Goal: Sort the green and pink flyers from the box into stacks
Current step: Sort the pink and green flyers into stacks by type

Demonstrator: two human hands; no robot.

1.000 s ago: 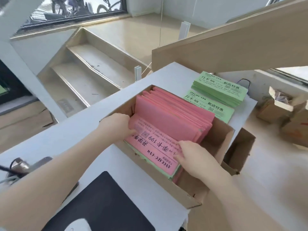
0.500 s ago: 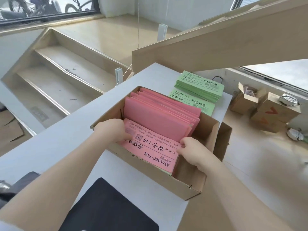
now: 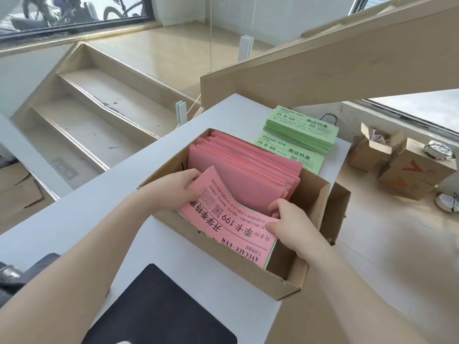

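An open cardboard box (image 3: 248, 271) stands on the white table (image 3: 104, 214) and holds many upright pink flyers (image 3: 250, 175). A printed pink flyer (image 3: 231, 227) lies tilted at the box's near end, its far left corner curling up. My left hand (image 3: 173, 189) grips that flyer's left edge. My right hand (image 3: 290, 224) pinches its right edge. Green paper edges show under it. Two green flyer stacks sit behind the box, a thick one (image 3: 301, 129) and a thin one (image 3: 290, 153).
A black pad (image 3: 159, 309) lies on the table near me. Small cardboard boxes (image 3: 407, 170) stand on the floor to the right. A wooden stair beam (image 3: 323, 63) crosses above the table's far end, and steps (image 3: 82, 112) drop away at left.
Both hands have lifted the printed pink flyer higher out of the box, and its far left corner now bends upward. The camera view has shifted.
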